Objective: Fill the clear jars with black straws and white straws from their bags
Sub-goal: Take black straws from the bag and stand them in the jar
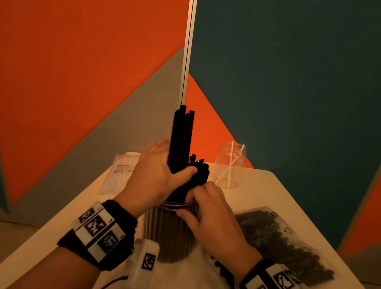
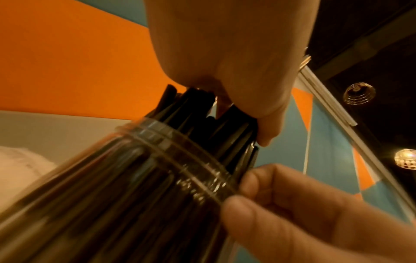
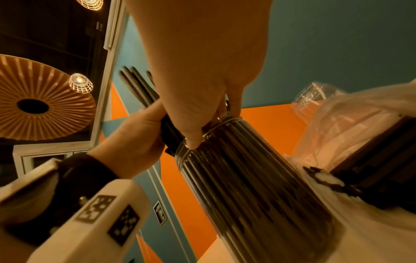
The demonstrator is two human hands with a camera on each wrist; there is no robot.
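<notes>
A tall clear jar [image 1: 168, 233] packed with black straws stands at the table's near middle. My left hand [image 1: 156, 178] grips a bundle of black straws [image 1: 180, 138] that rises upright above the jar's mouth, lower ends among the straws inside. My right hand [image 1: 210, 210] holds the jar's rim, thumb on the outer wall and fingers curled over the mouth. In the left wrist view the left hand [image 2: 225, 62] closes round the straws [image 2: 191, 110] above the jar [image 2: 135, 178]. In the right wrist view the right hand [image 3: 202, 71] clasps the jar's [image 3: 247, 178] rim.
A second clear jar [image 1: 231, 159] with a couple of white straws stands at the back right. A bag of black straws [image 1: 281, 241] lies to the right of the full jar. A bag of white straws [image 1: 120, 174] lies at the back left. Wall panels rise behind the table [image 1: 274, 196].
</notes>
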